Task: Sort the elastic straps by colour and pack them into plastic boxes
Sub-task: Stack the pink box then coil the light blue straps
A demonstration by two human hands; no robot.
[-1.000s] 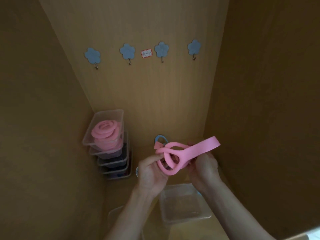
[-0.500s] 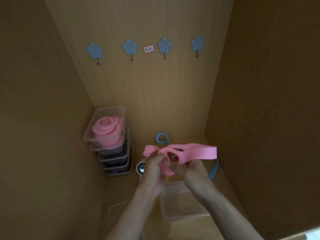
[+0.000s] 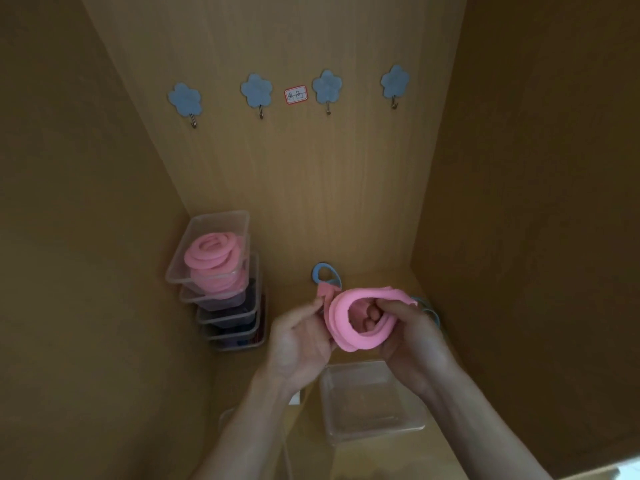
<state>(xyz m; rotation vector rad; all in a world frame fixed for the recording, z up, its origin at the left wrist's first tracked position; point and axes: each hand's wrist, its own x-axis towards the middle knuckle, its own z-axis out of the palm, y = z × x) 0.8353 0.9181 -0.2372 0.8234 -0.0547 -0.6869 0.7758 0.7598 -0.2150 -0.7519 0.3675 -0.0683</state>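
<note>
At far left I noted a stack of plastic boxes (image 3: 228, 320). The top box (image 3: 214, 216) held coiled pink straps (image 3: 213, 258); the lower contents were too dark to identify. I judged the sorting partly done. The left hand (image 3: 298, 341) was raised, its fingers (image 3: 313, 306) pinching the loose end of the pink strap (image 3: 337, 320). That strap was wound into a coil and held between both hands above the empty box (image 3: 367, 403). The right hand (image 3: 412, 344) gripped the coil, fingers curled through its centre. Blue straps (image 3: 323, 264) lay loose on the shelf behind, not yet packed.
</note>
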